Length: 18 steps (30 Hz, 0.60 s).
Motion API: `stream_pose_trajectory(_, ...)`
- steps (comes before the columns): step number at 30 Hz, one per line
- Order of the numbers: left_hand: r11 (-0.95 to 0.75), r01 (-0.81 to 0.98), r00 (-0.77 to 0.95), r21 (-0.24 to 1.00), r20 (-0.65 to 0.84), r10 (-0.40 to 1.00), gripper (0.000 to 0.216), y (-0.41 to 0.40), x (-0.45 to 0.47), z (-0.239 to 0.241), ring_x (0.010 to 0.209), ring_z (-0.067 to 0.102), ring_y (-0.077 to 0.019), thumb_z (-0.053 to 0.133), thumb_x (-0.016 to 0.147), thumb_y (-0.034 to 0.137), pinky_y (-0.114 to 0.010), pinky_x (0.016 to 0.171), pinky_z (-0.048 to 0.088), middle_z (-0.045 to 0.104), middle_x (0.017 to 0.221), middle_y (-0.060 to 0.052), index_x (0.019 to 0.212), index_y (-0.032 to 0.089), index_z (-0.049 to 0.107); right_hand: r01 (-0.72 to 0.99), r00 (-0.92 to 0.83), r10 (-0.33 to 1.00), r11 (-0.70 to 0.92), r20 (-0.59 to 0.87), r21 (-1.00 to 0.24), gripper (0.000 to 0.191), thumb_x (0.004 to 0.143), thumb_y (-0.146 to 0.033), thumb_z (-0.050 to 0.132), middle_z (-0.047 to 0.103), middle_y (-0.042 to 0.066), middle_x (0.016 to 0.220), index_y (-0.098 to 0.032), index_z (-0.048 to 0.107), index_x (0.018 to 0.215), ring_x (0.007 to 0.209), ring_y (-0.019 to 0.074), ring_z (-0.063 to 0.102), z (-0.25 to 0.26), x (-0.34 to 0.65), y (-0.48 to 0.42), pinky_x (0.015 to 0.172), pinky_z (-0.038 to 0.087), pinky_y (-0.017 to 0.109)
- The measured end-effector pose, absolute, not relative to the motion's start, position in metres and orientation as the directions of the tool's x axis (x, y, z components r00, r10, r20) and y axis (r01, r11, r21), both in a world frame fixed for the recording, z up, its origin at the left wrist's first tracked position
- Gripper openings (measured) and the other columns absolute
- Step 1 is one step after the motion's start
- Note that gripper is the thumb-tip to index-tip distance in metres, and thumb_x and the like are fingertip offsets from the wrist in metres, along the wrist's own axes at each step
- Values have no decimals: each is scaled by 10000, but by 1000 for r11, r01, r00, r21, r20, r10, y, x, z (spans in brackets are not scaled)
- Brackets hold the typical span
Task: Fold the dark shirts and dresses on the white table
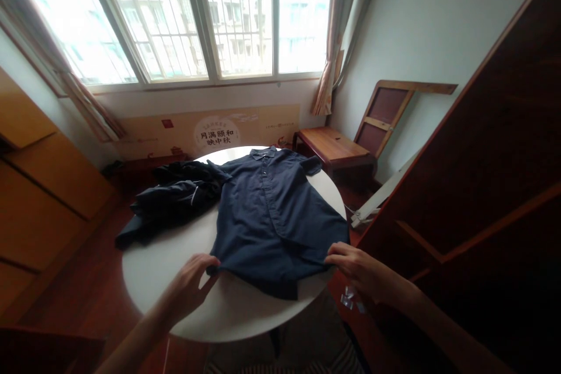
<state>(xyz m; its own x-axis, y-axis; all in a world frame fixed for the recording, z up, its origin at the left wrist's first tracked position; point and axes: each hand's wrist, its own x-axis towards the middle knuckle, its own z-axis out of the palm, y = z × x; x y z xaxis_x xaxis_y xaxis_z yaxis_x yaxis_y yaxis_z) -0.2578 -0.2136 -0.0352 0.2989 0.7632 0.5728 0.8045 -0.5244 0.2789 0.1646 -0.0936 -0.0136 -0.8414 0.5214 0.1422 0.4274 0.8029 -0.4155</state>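
Both hands (193,283) (357,269) pinching shirt (267,216) hem corners

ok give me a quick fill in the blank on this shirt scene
1. The blue shirt lies spread on a ____ white table.
2. Its buttoned front faces ____.
3. The left hand and right hand grip the end opposite its ____.
4. A crumpled dark garment lies to the shirt's ____.
Missing words: round; up; collar; left
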Motion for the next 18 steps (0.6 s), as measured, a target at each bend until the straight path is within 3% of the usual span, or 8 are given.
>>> stream_pose_trajectory(3,-559,812,400,168,537,742,271,-220,-266,-30,776,622,-152,553,935,135,-327,771,539,656,874,-18,1176,258,566,409,-762,569,793,309,-451,463,860,5,382,620,97,1060,-214,646,1172,989,199,598,-1,152,-98,867,524,324)
stream_pose_trajectory(7,-579,804,424,135,552,718,216,-229,-276,-30,780,615,-149,540,943,108,-302,741,533,651,864,-29,1118,222,597,365,-669,605,773,431,-519,415,921,-52,389,609,91,1070,-223,604,1232,1024,188,595,18,140,-107,908,510,323)
stream_pose_trajectory(10,-604,792,467,92,547,695,213,-238,-286,-37,818,625,-152,518,949,83,-283,744,545,650,898,-48,1120,187,592,340,-734,599,732,320,-590,456,877,-26,426,602,71,1085,-227,602,1247,1015,161,610,21,141,-114,908,510,281)
stream_pose_trajectory(13,-603,797,509,29,507,696,264,-250,-299,-47,949,635,-162,462,950,41,-277,820,556,655,1034,-83,1143,169,588,419,-745,645,652,171,-633,458,858,-55,488,594,63,1135,-237,606,1262,1043,161,617,5,150,-115,945,502,287)
stream_pose_trajectory(15,-591,805,542,-46,461,702,325,-257,-309,-53,992,631,-169,424,942,13,-283,859,552,657,1085,-94,1189,154,582,519,-701,708,591,89,-618,470,870,-158,574,570,83,1229,-241,563,1332,1112,197,602,-12,155,-115,999,484,344)
stream_pose_trajectory(18,-549,814,571,-189,430,699,369,-264,-317,-56,905,636,-182,423,919,-1,-321,827,550,672,1006,-89,1216,139,591,632,-638,769,548,32,-548,623,838,-291,675,525,132,1356,-225,478,1425,1270,289,508,-34,157,-117,1078,418,467)
